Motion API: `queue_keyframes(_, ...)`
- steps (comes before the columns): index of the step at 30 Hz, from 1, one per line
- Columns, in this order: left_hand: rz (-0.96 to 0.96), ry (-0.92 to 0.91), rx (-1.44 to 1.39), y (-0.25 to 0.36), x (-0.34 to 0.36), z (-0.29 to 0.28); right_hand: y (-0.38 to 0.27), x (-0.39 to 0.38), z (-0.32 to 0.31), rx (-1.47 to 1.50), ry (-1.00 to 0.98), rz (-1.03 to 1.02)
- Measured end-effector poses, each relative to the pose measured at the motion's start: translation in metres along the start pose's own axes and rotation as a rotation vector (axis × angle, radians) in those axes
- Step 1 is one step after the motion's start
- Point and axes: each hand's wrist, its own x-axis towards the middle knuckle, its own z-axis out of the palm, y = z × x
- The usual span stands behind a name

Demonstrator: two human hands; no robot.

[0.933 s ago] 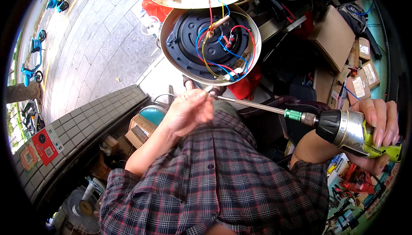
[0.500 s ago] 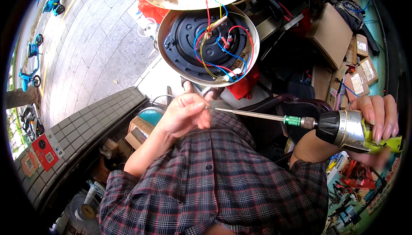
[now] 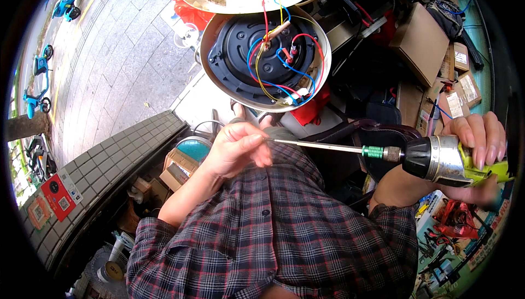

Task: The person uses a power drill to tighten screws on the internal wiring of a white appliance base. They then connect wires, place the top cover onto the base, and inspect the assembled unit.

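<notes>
My right hand point(image 3: 477, 145) is wrapped round a cordless drill point(image 3: 435, 159) with a black chuck, silver collar and yellow-green body. A long, thin metal bit point(image 3: 331, 146) with a green sleeve point(image 3: 373, 152) points left from the chuck. My left hand point(image 3: 238, 146) pinches at the far end of that bit, thumb against forefinger; a narrower, ridged length shows beside the fingertips, and what exactly lies between them is hidden. Beyond my hands stands an opened round appliance point(image 3: 326, 80) with a black base plate point(image 3: 235, 53) and red, blue and yellow wires point(image 3: 314, 42).
A cream cover point(image 3: 188, 1) leans at the appliance's far side, joined by wires. Cardboard boxes point(image 3: 418, 42) are stacked at the right, above a bench point(image 3: 437, 255) of tools. Left of me runs a tiled ledge point(image 3: 109, 157), with paving point(image 3: 142, 64) and parked scooters point(image 3: 38, 80) beyond.
My right hand and the rear of the drill have tilted up slightly. The left fingertips have shifted a little at the bit's end; the appliance stays put.
</notes>
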Motion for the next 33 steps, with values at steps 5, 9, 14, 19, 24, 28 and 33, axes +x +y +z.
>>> queue_keyframes(5,-0.008,0.015,0.103,0.007,0.0,0.012,-0.017,-0.007,-0.006,-0.046,-0.023,-0.074)
queue_keyframes(9,0.228,0.22,0.744,0.031,0.008,0.009,-0.038,-0.017,-0.01,-0.098,0.008,-0.146)
queue_keyframes(14,0.225,0.325,1.358,0.067,0.031,0.036,-0.042,-0.023,-0.011,-0.105,-0.016,-0.167)
queue_keyframes(19,0.028,0.261,0.887,0.059,0.05,0.048,-0.034,-0.025,-0.008,-0.107,-0.067,-0.14)
queue_keyframes(24,0.05,0.128,0.972,0.062,0.057,0.05,-0.022,-0.018,0.002,-0.166,-0.165,-0.07)
queue_keyframes(28,0.01,0.014,1.099,0.079,0.065,0.06,-0.009,-0.014,0.005,-0.199,-0.226,-0.059)
queue_keyframes(33,0.096,-0.07,1.363,0.092,0.078,0.064,0.003,-0.011,0.015,-0.246,-0.194,-0.094)
